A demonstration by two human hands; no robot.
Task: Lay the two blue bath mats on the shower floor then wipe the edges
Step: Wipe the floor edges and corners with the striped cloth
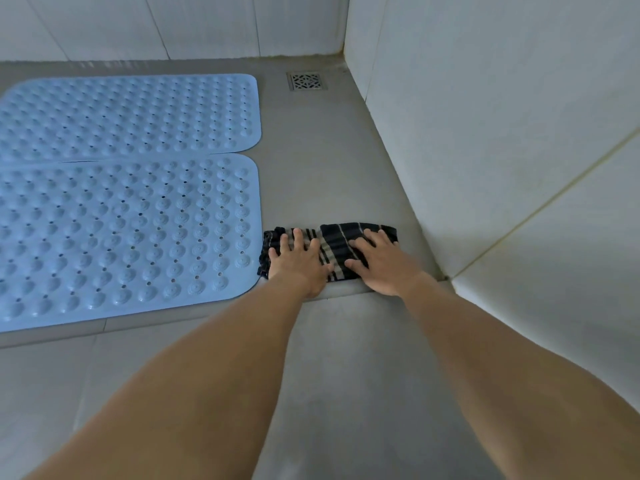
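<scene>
Step in hand, as judged: the wipe; laying looked done. Pale blue studded rubber bath mats, the far mat (131, 114) and the near mat (121, 237), lay flat side by side on the grey shower floor (329, 168).

The left hand (299, 263) and right hand (381, 266) pressed a black-and-beige striped cloth (334, 242) to the floor. Their fingers were straight and spread, curled round nothing. The cloth touched the near mat's right edge.

Next move probably calls for an even push along that edge toward the square metal drain grate (306, 81).

Count: mats 2, cloth 1, hands 2, grate 1.
</scene>
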